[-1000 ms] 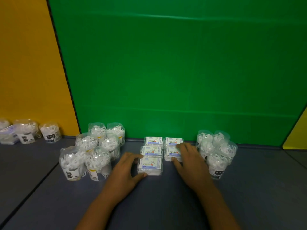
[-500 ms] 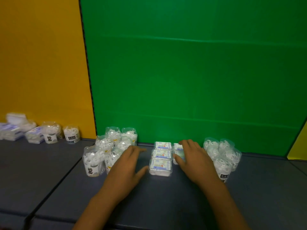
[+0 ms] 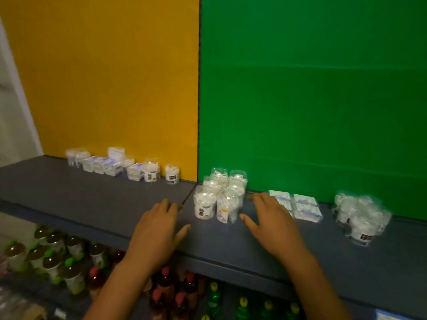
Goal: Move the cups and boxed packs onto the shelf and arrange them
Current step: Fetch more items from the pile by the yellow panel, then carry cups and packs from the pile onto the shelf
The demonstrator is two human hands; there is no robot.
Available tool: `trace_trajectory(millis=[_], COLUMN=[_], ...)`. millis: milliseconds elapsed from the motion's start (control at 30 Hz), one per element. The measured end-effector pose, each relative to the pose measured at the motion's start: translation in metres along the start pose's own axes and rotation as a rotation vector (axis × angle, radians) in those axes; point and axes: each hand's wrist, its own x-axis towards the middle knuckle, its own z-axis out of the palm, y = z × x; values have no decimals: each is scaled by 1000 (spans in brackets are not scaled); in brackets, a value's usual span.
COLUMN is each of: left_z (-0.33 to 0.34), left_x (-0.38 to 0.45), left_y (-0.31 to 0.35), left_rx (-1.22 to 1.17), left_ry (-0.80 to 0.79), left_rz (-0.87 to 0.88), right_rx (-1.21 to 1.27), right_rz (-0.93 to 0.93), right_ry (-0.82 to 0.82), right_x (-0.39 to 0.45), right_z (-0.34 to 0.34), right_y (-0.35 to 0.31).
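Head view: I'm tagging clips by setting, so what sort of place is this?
Probably a shop or a mock-up of one: a dark shelf holds grouped clear cups and boxed packs, with rows of drink bottles below.

A dark grey shelf board (image 3: 92, 199) runs across the view as the main landmark, with a thin seam (image 3: 188, 197) splitting it into two sections. Directly behind the board, to the left of that seam, stands a flat orange wall panel (image 3: 104, 77); to the right stands a green panel (image 3: 312, 100), and the two meet at a dark vertical line just above the seam. At the far left of the board, a pale white wall strip (image 3: 11, 112) edges the orange panel. Below the board's front edge, a lower level holds rows of bottles (image 3: 69, 262) with brown, green, red and yellow caps. The lighting is dim and even.
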Motion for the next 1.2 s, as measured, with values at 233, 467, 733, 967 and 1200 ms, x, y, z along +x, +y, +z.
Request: trace_trajectory(millis=[233,467,733,967,1200], left_z=[-31,-62,-84,-89,-96], left_x=[-75,-112,-111,-72,-6], left_y=[-73,-135,-206,-277,-337], left_rx=[5,81,115,142,113], left_ry=[-20,-16,46,88,152], left_rz=[-70,-167,-289,-346,-326], right_rx=[97,141,171,210,214], right_rz=[-83,-195,-310,-358,-356], right_ry=[-69,-56,-39,0,33], right_x=[-27,-15,42,119,194], right_z=[24,34,58,95,123], right_y=[-96,-171,-244,-297,-327])
